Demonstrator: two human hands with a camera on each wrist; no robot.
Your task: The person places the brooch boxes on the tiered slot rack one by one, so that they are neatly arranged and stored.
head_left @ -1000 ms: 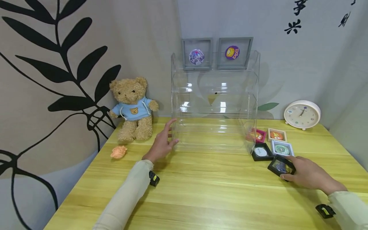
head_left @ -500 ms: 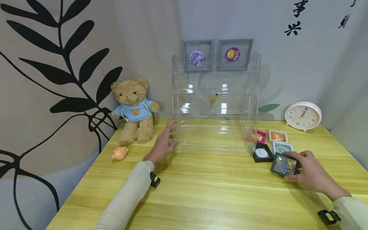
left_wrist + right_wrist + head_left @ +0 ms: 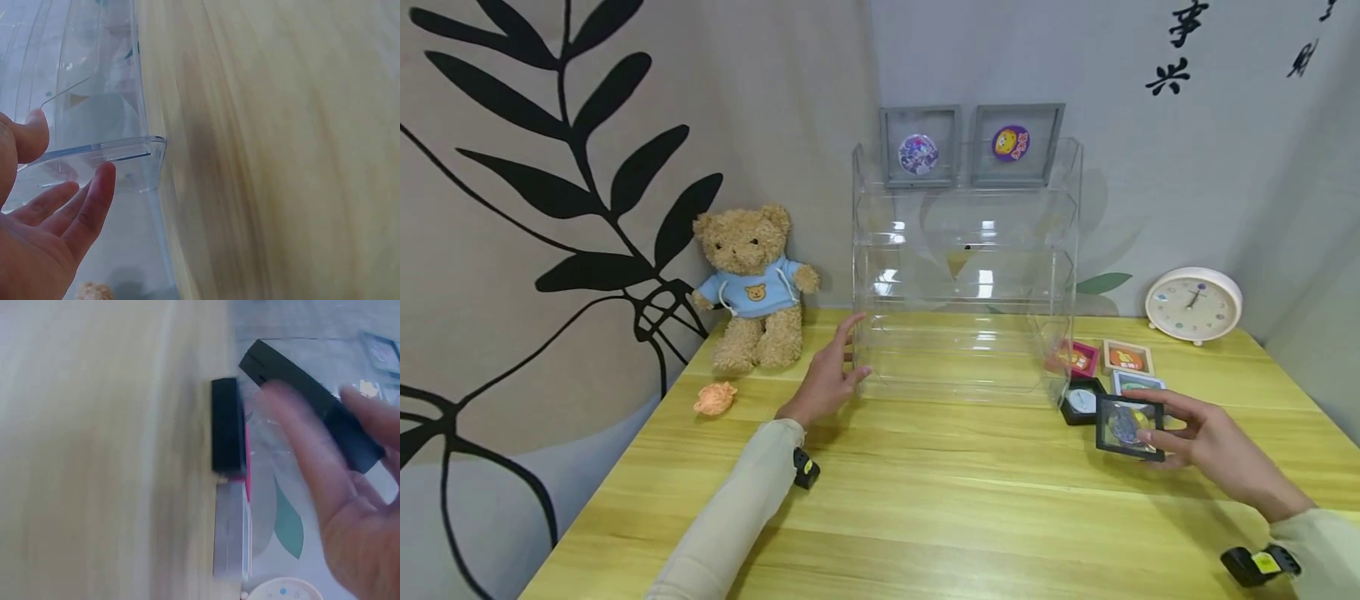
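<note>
My left hand [image 3: 823,377], fingers relaxed, flanks rack [image 3: 962,299], perhaps to steady it; right hand [image 3: 1217,447] grips frame [image 3: 1122,425] at end, likely baring face.

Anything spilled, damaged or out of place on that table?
Nothing looks spilled or damaged. Perhaps one oddity: a crumpled orange object, too unclear to identify, lies in front of the teddy bear, away from the small frames.

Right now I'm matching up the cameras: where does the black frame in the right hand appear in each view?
Head: the black frame is at lower right, in the right hand.
Left wrist: not in it.
Right wrist: upper right, tilted, gripped by the same hand.
Shared landmark: the clear rack, which shows in all three.
</note>
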